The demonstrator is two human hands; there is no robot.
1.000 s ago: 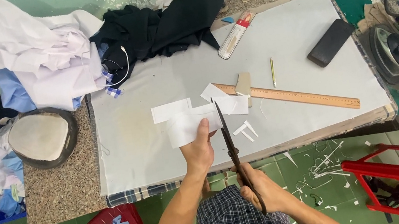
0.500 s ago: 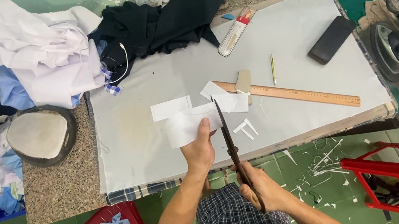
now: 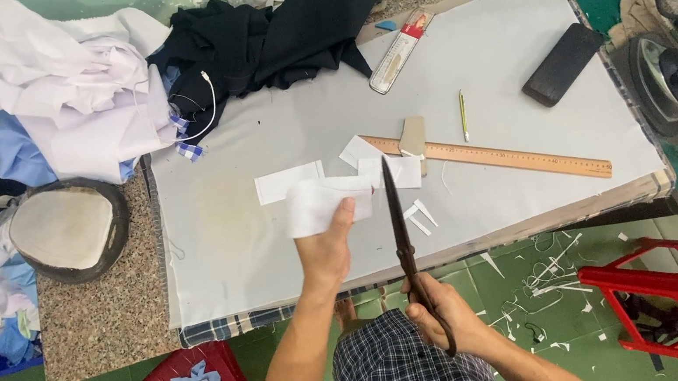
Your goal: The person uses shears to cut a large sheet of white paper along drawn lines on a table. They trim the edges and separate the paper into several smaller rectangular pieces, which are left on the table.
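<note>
Holding one white piece (image 3: 319,204), one scissors (image 3: 404,243).

A tailoring workshop: padded cutting table (image 3: 277,252), heaped fabric (image 3: 77,86), wooden ruler (image 3: 511,159), iron (image 3: 677,81), scattered offcuts (image 3: 546,276).
</note>
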